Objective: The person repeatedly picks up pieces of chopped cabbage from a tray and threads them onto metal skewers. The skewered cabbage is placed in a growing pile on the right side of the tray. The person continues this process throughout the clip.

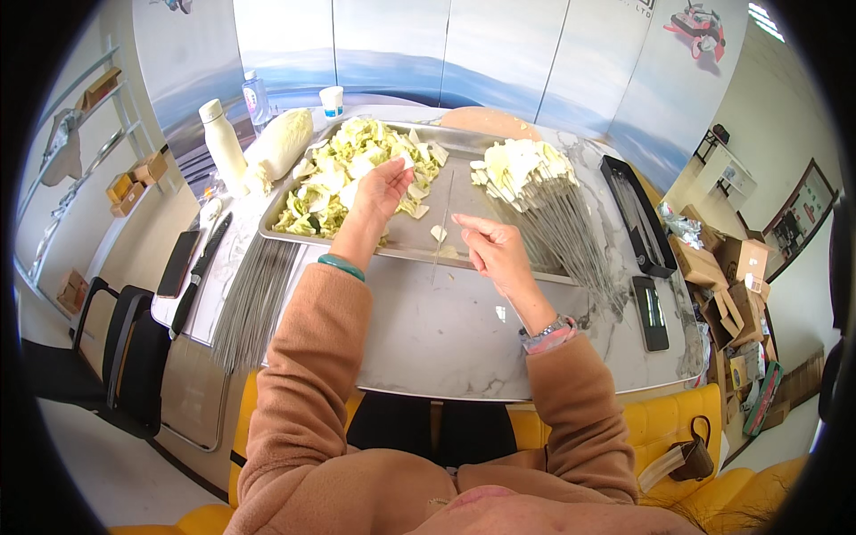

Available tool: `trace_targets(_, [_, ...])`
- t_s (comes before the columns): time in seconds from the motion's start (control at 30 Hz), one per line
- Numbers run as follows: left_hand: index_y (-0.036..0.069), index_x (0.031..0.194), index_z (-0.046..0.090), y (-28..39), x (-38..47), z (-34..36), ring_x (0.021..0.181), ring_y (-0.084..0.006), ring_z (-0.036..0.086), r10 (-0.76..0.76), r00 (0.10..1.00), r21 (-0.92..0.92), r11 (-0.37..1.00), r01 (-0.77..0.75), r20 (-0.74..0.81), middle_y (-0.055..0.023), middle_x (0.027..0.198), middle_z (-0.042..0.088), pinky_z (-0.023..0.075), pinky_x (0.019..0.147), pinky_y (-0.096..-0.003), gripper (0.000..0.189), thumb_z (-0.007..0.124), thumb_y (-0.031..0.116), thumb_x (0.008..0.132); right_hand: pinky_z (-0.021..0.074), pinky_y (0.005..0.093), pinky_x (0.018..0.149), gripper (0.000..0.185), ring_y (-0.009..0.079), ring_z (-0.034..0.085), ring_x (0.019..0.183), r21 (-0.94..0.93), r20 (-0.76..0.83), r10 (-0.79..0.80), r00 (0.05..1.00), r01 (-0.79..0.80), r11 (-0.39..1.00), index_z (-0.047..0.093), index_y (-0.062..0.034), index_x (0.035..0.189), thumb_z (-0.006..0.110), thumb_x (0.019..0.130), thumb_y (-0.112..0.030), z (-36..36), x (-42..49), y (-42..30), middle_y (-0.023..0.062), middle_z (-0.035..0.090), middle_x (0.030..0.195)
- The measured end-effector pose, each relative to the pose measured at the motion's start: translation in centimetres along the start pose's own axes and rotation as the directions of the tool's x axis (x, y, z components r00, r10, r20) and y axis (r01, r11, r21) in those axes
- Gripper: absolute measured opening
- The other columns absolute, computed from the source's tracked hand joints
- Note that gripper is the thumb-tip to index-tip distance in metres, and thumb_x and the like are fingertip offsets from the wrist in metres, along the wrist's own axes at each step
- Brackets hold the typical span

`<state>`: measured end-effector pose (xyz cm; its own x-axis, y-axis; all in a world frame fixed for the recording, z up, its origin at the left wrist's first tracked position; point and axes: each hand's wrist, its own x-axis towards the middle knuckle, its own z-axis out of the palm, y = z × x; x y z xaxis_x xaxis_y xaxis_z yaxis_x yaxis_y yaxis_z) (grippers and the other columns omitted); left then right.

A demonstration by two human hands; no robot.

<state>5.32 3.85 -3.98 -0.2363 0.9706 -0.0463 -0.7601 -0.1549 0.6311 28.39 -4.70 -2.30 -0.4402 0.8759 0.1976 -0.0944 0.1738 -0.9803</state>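
My left hand (382, 190) is raised over the metal tray (414, 251), a small white cabbage piece (406, 160) pinched at its fingertips. Chopped cabbage (361, 150) is heaped in the tray's left part. A thin metal skewer (444, 224) crosses the tray's near rim, beside a loose cabbage leaf piece (438, 233). Just right of the skewer is my right hand (488, 251), index finger extended, other fingers partly curled; nothing shows in it. At the tray's right, several skewers (568, 224) carry cabbage pieces (525, 167) at their far ends.
A bundle of bare skewers (251, 304), a knife (200, 274) and a phone (178, 263) lie at the left. Behind them stand a white bottle (223, 147), a whole cabbage (281, 144) and a cup (332, 102). A black box of skewers (638, 217) and a dark device (650, 314) lie right.
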Motion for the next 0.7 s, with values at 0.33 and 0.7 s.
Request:
trace_targets(0.33, [-0.009,0.102,0.051,0.37,0.55,-0.56,0.078,-0.0182,0.057,0.01,1.0,-0.073,0.997,-0.01,0.002,-0.0176,0.099,0.061,0.0524,0.068,-0.0221,0.02,0.057,0.0,0.086,0.0267,0.0202,0.038,0.03,0.002,0.034,0.043,-0.066,-0.003,0.003,1.0,-0.003,0.998,0.061,0.0033,0.116,0.053,0.089,-0.005,0.24,-0.19,-0.33,-0.0054,0.044,0.055])
trace_targets(0.7, [-0.007,0.102,0.051,0.52,0.26,-0.3,0.083,-0.0182,0.059,0.013,1.0,-0.077,0.997,-0.012,0.018,-0.019,0.102,0.061,0.0528,0.074,-0.022,0.022,0.06,-0.003,0.083,0.0276,0.0193,0.037,0.029,0.0015,0.036,0.042,-0.097,-0.005,0.011,1.0,-0.011,0.995,0.062,0.0025,0.116,0.053,0.089,-0.006,0.12,-0.01,0.02,-0.006,0.045,0.056])
